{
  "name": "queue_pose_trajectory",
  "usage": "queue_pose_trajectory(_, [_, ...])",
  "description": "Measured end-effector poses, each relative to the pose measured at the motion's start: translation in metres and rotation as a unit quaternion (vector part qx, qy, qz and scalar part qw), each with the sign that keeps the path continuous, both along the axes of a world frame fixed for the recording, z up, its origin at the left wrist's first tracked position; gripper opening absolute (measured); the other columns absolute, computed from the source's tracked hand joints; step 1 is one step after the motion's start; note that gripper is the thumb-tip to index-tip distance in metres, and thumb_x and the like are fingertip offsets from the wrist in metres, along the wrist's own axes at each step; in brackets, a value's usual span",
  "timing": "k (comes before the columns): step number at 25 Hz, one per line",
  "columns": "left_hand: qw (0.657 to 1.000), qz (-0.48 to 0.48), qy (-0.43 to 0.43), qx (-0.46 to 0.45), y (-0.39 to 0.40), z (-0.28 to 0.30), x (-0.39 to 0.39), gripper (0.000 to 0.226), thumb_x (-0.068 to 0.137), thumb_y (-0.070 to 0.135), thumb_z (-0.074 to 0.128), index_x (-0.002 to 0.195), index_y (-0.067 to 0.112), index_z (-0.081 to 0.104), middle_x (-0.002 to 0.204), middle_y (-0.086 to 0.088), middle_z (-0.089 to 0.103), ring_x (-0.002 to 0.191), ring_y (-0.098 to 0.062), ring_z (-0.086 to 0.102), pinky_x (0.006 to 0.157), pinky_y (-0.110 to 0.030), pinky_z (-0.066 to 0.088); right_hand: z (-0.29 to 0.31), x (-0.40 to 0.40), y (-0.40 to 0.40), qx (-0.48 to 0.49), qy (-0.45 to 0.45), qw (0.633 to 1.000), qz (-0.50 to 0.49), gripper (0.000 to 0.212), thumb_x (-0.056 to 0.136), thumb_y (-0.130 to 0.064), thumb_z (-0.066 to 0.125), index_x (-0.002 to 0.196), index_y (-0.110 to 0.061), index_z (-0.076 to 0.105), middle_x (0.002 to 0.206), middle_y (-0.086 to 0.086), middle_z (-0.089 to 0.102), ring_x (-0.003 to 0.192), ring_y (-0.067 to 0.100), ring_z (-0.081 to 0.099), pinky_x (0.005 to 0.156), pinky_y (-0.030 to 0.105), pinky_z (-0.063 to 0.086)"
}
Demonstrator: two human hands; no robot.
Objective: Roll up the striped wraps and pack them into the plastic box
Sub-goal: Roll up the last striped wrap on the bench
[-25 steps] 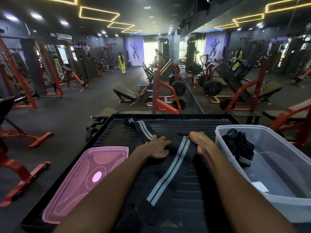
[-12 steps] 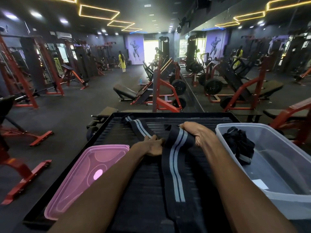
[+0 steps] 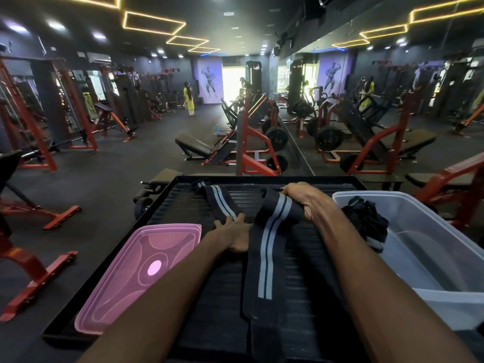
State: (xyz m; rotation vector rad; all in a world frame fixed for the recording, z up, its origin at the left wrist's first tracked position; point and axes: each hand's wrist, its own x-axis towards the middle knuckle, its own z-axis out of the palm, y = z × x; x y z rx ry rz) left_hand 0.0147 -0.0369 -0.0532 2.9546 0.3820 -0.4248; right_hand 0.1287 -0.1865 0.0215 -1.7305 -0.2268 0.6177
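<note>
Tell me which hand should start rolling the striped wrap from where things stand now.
Right, probably. The right hand already grips the folded far end of the striped wrap, nearest the plastic box. The left hand lies beside it, fingers on the strip's other length, better placed to steady it.

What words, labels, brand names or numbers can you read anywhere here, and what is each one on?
None can be read.
White label on the floor of the plastic box: too small and blurred to read.
Weight plates on the red machine: any markings are blurred.
Purple wall poster: shows only a bodybuilder figure, no legible text.
Striped wrap and pink lid: no print visible.
</note>
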Motion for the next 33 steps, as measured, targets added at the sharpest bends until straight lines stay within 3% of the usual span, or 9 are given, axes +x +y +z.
queue_pose_trajectory(5, [0.995,0.022,-0.087,0.036,0.013,0.011,-0.009,0.035,0.097,0.043,0.048,0.106,0.015,0.066,0.121,-0.013,0.06,0.119,-0.032,0.055,0.109,-0.065,0.028,-0.025,0.008,0.002,0.022,0.01,0.998,-0.053,0.027,0.083,0.013,0.053,0.101,0.006,0.072,0.096,0.024,0.074,0.063,0.028,0.069,0.062,0.037,0.061])
queue_pose_trajectory(8, [0.939,0.093,-0.193,-0.269,0.008,0.024,-0.006,0.049,0.104,0.045,0.037,0.085,0.01,0.065,0.083,-0.008,0.067,0.079,-0.025,0.066,0.081,-0.039,0.053,-0.033,0.008,0.003,0.043,0.01,0.995,-0.085,0.02,0.084,0.014,0.056,0.087,0.002,0.072,0.093,0.021,0.074,0.067,0.027,0.069,0.069,0.038,0.06])
queue_pose_trajectory(10, [0.848,0.144,-0.198,-0.469,-0.003,0.028,-0.001,0.063,0.1,0.061,0.032,0.105,0.007,0.063,0.086,-0.01,0.066,0.072,-0.024,0.069,0.065,-0.037,0.056,-0.036,0.008,0.005,0.069,-0.003,0.992,-0.103,0.02,0.087,0.014,0.057,0.082,-0.002,0.069,0.089,0.017,0.071,0.068,0.024,0.067,0.069,0.035,0.058])
queue_pose_trajectory(12, [0.808,0.148,-0.137,-0.554,-0.012,0.022,0.002,0.075,0.092,0.072,0.038,0.124,0.006,0.055,0.091,-0.012,0.06,0.069,-0.028,0.07,0.062,-0.038,0.058,-0.041,0.011,0.005,0.089,-0.032,0.988,-0.122,0.017,0.089,0.011,0.059,0.089,-0.001,0.071,0.097,0.016,0.071,0.079,0.023,0.066,0.072,0.03,0.057])
queue_pose_trajectory(15, [0.812,0.111,-0.086,-0.567,-0.021,0.027,0.0,0.053,0.099,0.053,0.048,0.115,0.004,0.061,0.084,-0.017,0.068,0.059,-0.025,0.067,0.058,-0.037,0.059,-0.044,0.019,0.006,0.076,-0.084,0.983,-0.146,0.021,0.09,0.007,0.062,0.105,-0.002,0.073,0.101,0.012,0.07,0.074,0.013,0.062,0.052,0.01,0.049])
queue_pose_trajectory(20, [0.776,0.136,-0.052,-0.613,-0.028,0.037,-0.006,0.035,0.105,0.03,0.044,0.085,0.006,0.059,0.053,0.0,0.061,0.039,-0.009,0.059,0.038,-0.02,0.048,-0.048,0.025,0.011,0.034,-0.092,0.986,-0.132,0.022,0.09,0.004,0.063,0.105,-0.007,0.075,0.097,0.008,0.071,0.068,0.007,0.06,0.05,0.013,0.045])
queue_pose_trajectory(25, [0.839,0.105,0.069,-0.529,-0.012,0.026,-0.007,0.051,0.1,0.046,0.05,0.104,-0.003,0.063,0.086,-0.022,0.073,0.086,-0.042,0.072,0.076,-0.046,0.061,-0.08,0.012,0.013,0.045,-0.039,0.995,-0.086,0.021,0.092,0.006,0.06,0.106,-0.003,0.074,0.1,0.013,0.073,0.078,0.017,0.066,0.063,0.022,0.055])
queue_pose_trajectory(28, [0.848,0.159,-0.031,-0.504,-0.003,0.026,0.01,0.06,0.091,0.061,0.055,0.106,0.004,0.065,0.089,-0.019,0.07,0.078,-0.034,0.07,0.071,-0.04,0.06,-0.092,0.009,0.014,0.065,-0.058,0.994,-0.067,0.021,0.091,0.005,0.062,0.104,-0.006,0.075,0.103,0.012,0.074,0.078,0.014,0.068,0.062,0.016,0.055])
queue_pose_trajectory(33, [0.769,0.264,-0.247,-0.527,-0.006,0.009,0.038,0.047,0.092,0.054,0.059,0.095,0.007,0.063,0.07,-0.005,0.054,0.051,-0.014,0.052,0.046,-0.027,0.047,-0.084,0.003,0.015,0.087,-0.106,0.99,-0.038,0.021,0.091,0.0,0.064,0.096,-0.015,0.077,0.096,0.001,0.076,0.093,0.018,0.071,0.083,0.026,0.057])
